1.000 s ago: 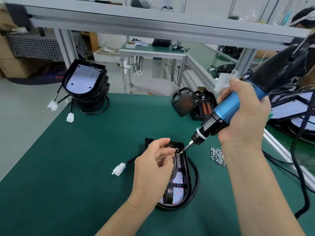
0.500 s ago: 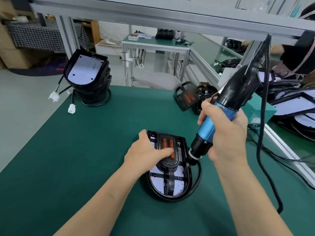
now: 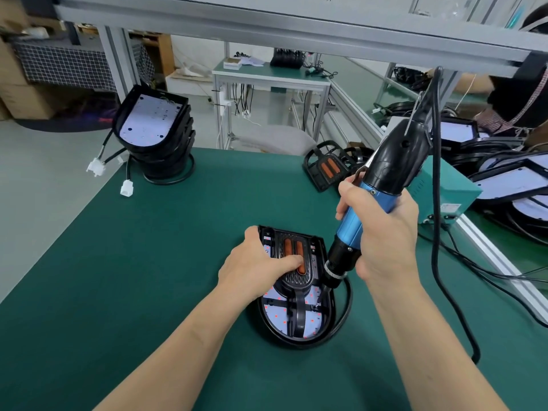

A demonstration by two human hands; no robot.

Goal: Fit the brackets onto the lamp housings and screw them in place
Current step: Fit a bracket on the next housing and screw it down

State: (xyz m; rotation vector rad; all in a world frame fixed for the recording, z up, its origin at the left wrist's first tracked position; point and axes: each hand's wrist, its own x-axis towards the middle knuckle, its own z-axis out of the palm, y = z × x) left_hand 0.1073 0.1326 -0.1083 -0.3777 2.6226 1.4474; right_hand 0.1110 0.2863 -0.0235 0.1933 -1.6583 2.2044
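A black lamp housing [image 3: 296, 333] lies flat on the green mat in front of me, its white LED board facing up. A black bracket [image 3: 298, 277] with two orange slots sits in it. My left hand [image 3: 255, 268] lies across the housing's left rim, thumb on the rim and fingers flat on the bracket. My right hand [image 3: 382, 232] grips a blue and black electric screwdriver [image 3: 370, 209], tilted, its tip down at the housing's right side. The bit itself is hidden behind the chuck.
A stack of lamp housings [image 3: 154, 134] with white plugs stands at the back left. More brackets [image 3: 326, 169] lie at the back right beside a green box [image 3: 444, 191]. The screwdriver's cable [image 3: 436, 262] hangs to the right. An aluminium rail [image 3: 504, 262] edges the mat.
My left hand went from pinching over the housing to lying flat on the bracket. The screwdriver swung from a shallow tilt to steeper and came down at the housing's right side.
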